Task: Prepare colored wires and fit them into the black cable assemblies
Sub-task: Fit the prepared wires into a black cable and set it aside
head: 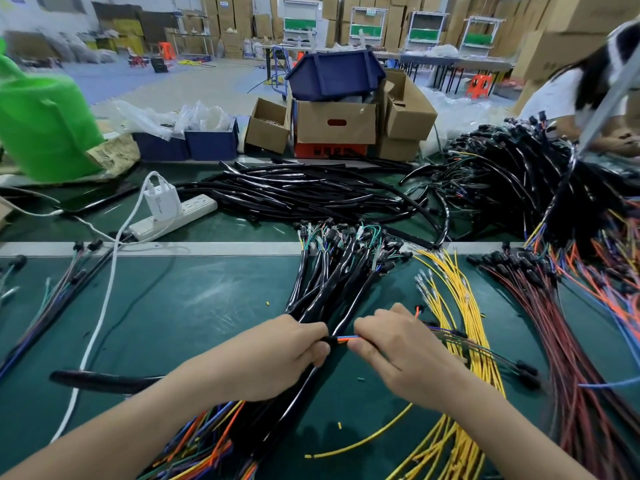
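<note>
My left hand (277, 355) grips the end of a black cable sleeve (298, 400) that runs down toward me. My right hand (394, 348) pinches a few thin coloured wires (348, 338), orange and blue, right at the sleeve's mouth. The two hands nearly touch. Under them lies a bundle of black cable assemblies (332, 271) with coloured wire ends fanned at both ends. A sheaf of yellow wires (453, 306) lies just right of my right hand.
Red, blue and orange wires (571, 341) spread at the right. Loose black sleeves (294, 192) pile behind. A white power strip (173, 216) with charger sits left, its cable crossing the green mat (190, 306). Boxes, a green bucket (45, 126), and another person (588, 98) sit beyond.
</note>
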Motion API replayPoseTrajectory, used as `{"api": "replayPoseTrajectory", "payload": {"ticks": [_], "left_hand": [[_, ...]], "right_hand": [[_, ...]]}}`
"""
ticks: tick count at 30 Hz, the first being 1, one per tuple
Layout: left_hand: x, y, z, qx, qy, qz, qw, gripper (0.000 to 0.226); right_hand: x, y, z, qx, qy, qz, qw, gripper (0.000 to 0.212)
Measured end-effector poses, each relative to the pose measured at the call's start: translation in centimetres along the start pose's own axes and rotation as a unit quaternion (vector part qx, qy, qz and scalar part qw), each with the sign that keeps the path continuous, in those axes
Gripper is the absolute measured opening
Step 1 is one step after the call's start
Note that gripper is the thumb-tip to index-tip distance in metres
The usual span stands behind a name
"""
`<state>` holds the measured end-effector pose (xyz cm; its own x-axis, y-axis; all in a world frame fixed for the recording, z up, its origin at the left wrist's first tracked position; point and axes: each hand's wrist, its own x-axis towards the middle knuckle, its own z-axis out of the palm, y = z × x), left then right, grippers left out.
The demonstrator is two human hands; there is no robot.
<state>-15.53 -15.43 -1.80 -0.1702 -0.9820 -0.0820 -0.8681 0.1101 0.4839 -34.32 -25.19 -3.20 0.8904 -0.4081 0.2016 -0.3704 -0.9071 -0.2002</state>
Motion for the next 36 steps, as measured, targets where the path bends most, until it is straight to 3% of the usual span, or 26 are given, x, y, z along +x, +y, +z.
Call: {"api": "replayPoseTrajectory", "payload": {"ticks": [6, 12, 19, 23, 29, 36], "left_hand": [[-0.3, -0.5, -0.1, -0.029, 0.014, 0.006, 0.999, 0.025], [0.0, -0.5, -0.4, -0.065, 0.071, 0.007, 0.995, 0.024], [0.5, 0.3, 0.8, -0.033, 0.059, 0.034, 0.997, 0.023], [-0.1, -0.4, 0.5, -0.05, 0.063, 0.018, 0.997, 0.021], [-1.3, -2.0, 0.1, -0.101, 0.047, 0.004, 0.994, 0.017], [-1.8, -3.2, 0.3, 0.001, 0.012, -0.031, 0.999, 0.026]], "right_hand": [[-0.4, 1.0, 0.9, 0.038, 0.009, 0.02, 0.999, 0.042], [-0.3, 1.2, 0.7, 0.182, 0.087, 0.054, 0.978, 0.012], [0.2, -0.1, 1.3, 0.174, 0.036, 0.029, 0.984, 0.024], [-0.3, 1.7, 1.2, 0.071, 0.009, 0.052, 0.996, 0.031], [-1.2, 3.2, 1.0, 0.018, 0.001, 0.077, 0.997, 0.019], [-1.6, 2.6, 0.3, -0.15, 0.045, 0.034, 0.987, 0.04]]}}
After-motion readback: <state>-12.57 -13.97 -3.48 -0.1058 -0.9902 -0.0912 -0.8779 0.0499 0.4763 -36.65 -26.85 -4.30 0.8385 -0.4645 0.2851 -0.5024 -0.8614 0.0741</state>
